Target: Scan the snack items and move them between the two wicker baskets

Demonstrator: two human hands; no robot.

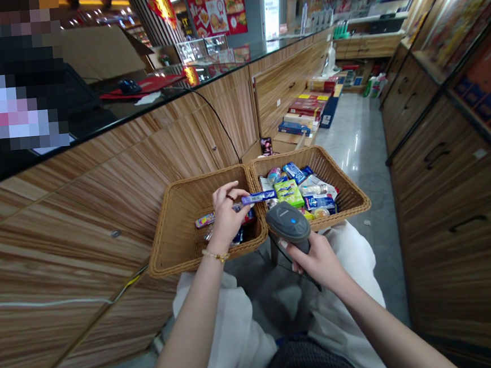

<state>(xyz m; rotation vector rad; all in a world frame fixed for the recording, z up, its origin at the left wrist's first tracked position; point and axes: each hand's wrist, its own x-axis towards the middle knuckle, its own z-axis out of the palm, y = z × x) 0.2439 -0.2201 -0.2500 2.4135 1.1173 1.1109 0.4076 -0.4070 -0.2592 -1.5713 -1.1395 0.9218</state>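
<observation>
My left hand (226,214) pinches a slim blue and purple packet (258,196) and holds it level over the left wicker basket (177,235), close to the divide between the two baskets. My right hand (315,258) grips a grey handheld barcode scanner (288,224) with a blue light on top; the scanner's head points toward the packet from just below it. The left basket holds a few small packets (206,219). The right wicker basket (348,193) is filled with several snack packs, a green box (289,193) among them.
A long wooden counter (100,178) with a dark glass top runs along the left, a cable hanging down it. Wooden cabinets (451,202) line the right. Stacked boxes (308,111) sit on the floor aisle ahead. A person stands behind the counter at top left.
</observation>
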